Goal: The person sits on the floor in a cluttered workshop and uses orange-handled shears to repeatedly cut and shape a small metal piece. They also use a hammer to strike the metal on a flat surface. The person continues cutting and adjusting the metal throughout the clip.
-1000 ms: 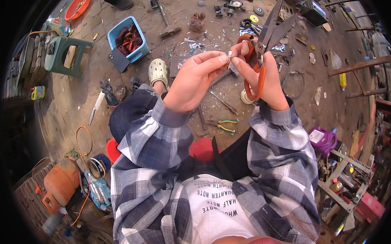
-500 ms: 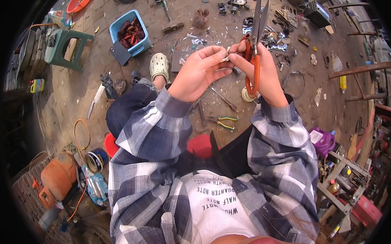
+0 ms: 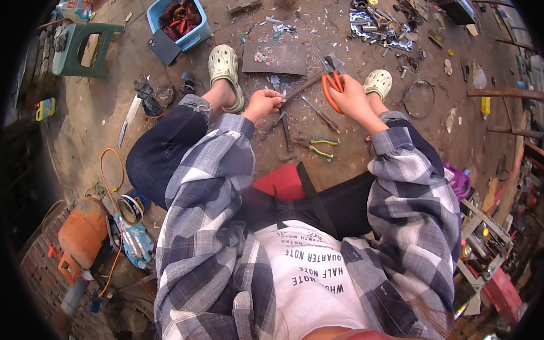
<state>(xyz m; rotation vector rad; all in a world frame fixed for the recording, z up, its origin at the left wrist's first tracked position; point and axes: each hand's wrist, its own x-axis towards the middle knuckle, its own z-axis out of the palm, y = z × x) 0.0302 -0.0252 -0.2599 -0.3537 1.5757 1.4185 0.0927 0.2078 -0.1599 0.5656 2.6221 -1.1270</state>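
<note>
My left hand [image 3: 262, 104] is closed in a pinch at a small pale piece, mostly hidden by the fingertips and too small to name. My right hand [image 3: 355, 102] is wrapped round the orange handles of a pair of scissors [image 3: 333, 91], whose dark blades point away from me over the ground. Between the hands a dark flat bar [image 3: 303, 91] lies slantwise. Beyond them sits a flat metal plate [image 3: 274, 63] with small scraps on it. Nearer to me lie a screwdriver [image 3: 321, 115], a hammer [image 3: 286, 133] and yellow-green pliers [image 3: 317, 148].
A blue bin [image 3: 196, 36] with reddish-brown contents stands far left, near a green stool [image 3: 76, 51]. A knife [image 3: 128, 122] lies left of my leg. Metal parts [image 3: 387, 28] are spread at far right. An orange tank [image 3: 82, 227] stands at near left.
My hands have come apart and lowered toward the ground. The scissors, upright in my right hand before, are now tilted away over the ground. The view has shifted, showing both shoes.
</note>
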